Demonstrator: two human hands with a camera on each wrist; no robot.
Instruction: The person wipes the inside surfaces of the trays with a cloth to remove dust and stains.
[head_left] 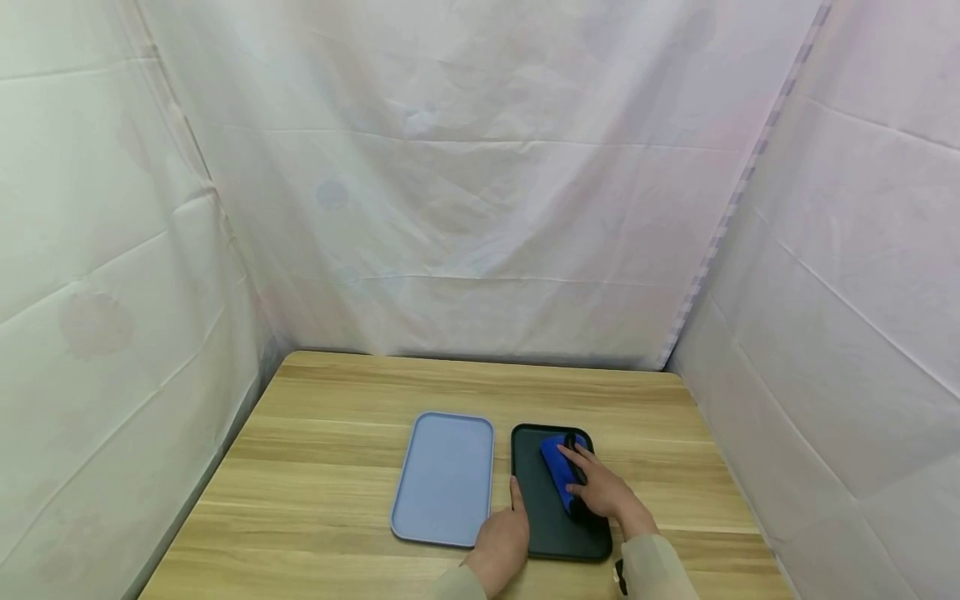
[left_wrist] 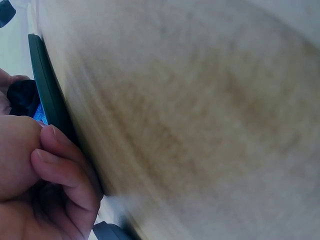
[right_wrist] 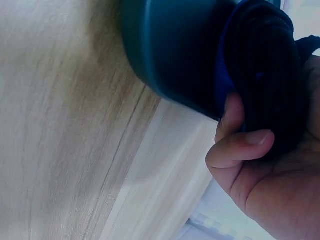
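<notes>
A blue, soft-looking item with black parts (head_left: 557, 472) lies slanted on the dark green tray (head_left: 547, 542). My right hand (head_left: 600, 487) grips it from above by its black part. In the right wrist view, fingers (right_wrist: 240, 152) curl about black fabric (right_wrist: 265, 75), with a strip of blue at its side; its exact kind cannot be told. My left hand (head_left: 502, 537) is at the tray's left edge, its index finger straight along the rim. Other fingers (left_wrist: 65, 172) of that hand are bent in the left wrist view.
A light blue tray (head_left: 444, 479) lies left of the dark one, a narrow gap between them. Both rest on a wood-grain table (head_left: 315, 467). White cloth walls (head_left: 480, 208) stand behind the table and on both sides.
</notes>
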